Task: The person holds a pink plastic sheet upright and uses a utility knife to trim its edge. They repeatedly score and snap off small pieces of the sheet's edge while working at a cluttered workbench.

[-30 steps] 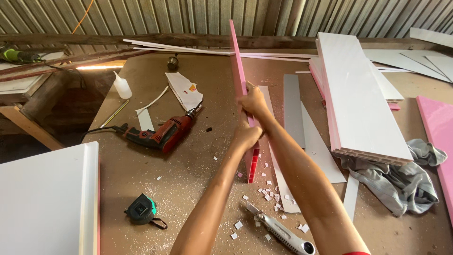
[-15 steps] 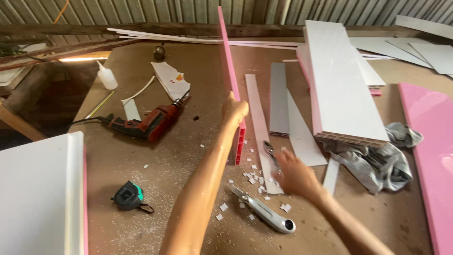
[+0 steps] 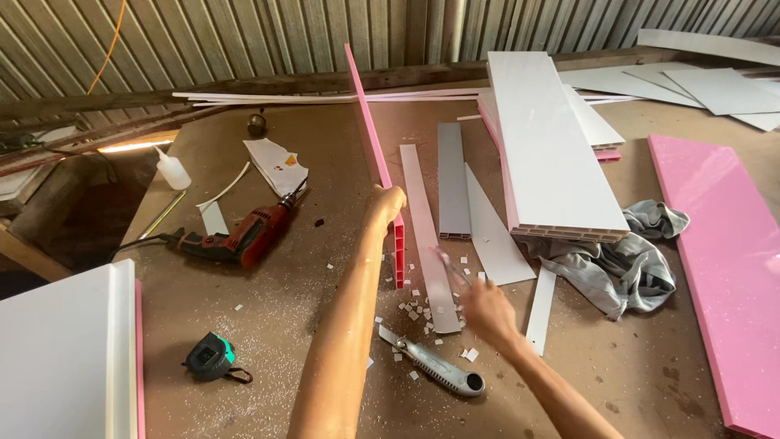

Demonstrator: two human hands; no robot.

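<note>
**Hands and arms: position and state**

Left arm: bare, extended forward and slightly upward from the lower middle of the view, elbow nearly straight. Left hand [image 3: 383,203] is closed in a firm grip, knuckles facing the camera, wrist in line with the forearm.

Right arm: bare, entering from the lower right corner, forearm angled up and to the left. Right hand [image 3: 485,307] sits lower and nearer than the left, back of the hand uppermost, fingers curled in a pinch. The hand is motion-blurred; individual fingertip positions cannot be confirmed.

The two hands are apart, not touching.
</note>
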